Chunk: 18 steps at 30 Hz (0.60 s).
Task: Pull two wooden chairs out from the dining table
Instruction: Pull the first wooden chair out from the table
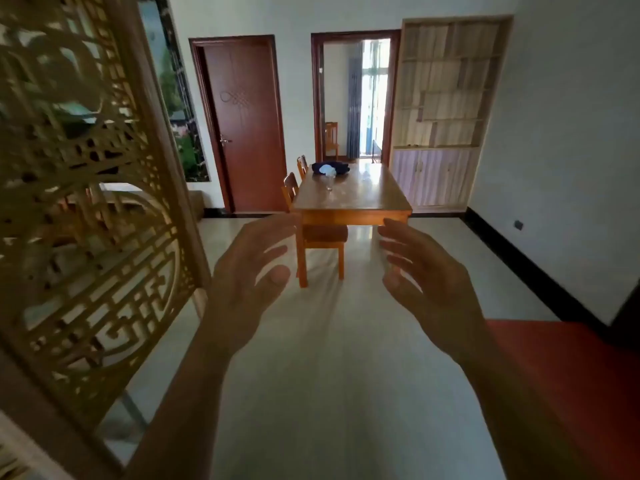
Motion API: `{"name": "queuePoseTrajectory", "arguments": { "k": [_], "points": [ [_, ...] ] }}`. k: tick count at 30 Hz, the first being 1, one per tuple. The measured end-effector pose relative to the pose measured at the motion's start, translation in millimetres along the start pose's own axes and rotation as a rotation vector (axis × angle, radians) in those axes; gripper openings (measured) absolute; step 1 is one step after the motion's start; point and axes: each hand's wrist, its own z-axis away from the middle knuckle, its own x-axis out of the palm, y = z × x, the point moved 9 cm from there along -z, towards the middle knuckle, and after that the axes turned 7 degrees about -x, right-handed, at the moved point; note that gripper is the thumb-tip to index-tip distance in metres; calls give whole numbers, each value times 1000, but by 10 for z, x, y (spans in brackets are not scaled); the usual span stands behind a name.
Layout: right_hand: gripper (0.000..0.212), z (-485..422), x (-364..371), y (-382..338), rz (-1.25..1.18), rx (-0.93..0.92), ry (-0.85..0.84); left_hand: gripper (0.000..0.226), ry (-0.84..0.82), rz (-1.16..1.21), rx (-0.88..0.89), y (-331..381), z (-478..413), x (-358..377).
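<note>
A wooden dining table (360, 202) stands across the room, in the middle of the view. One wooden chair (323, 237) is tucked under its near end, seat and legs showing. Two more chairs, the nearer chair (290, 188) and the farther chair (302, 165), are pushed in along its left side; only their backs show. My left hand (246, 285) and my right hand (433, 285) are raised in front of me, palms facing each other, fingers spread, holding nothing. Both hands are well short of the table.
A carved wooden lattice screen (86, 202) stands close on my left. A red surface (571, 393) fills the lower right. Pale floor (329, 375) stretches to the table. On the table are a glass (329, 184) and dark cloth (330, 168). Behind: a closed door (246, 126), an open doorway (356, 98), a shelf cabinet (446, 109).
</note>
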Motion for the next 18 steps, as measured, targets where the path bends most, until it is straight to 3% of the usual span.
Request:
{"name": "queuePoseTrajectory", "arguments": {
  "k": [4,15,18],
  "points": [
    [57,-454,81,392,-97,-15,-52,68,126,-123,53,-171,-276,-160],
    [55,-1777,1336,2052,-164,83,-130,76,236,-165,-37,-1605,-1400,-1194],
    [71,-2253,1737,2435,-156,94,-134,77,223,-157,-30,-2002,-1930,-1570]
  ]
}}
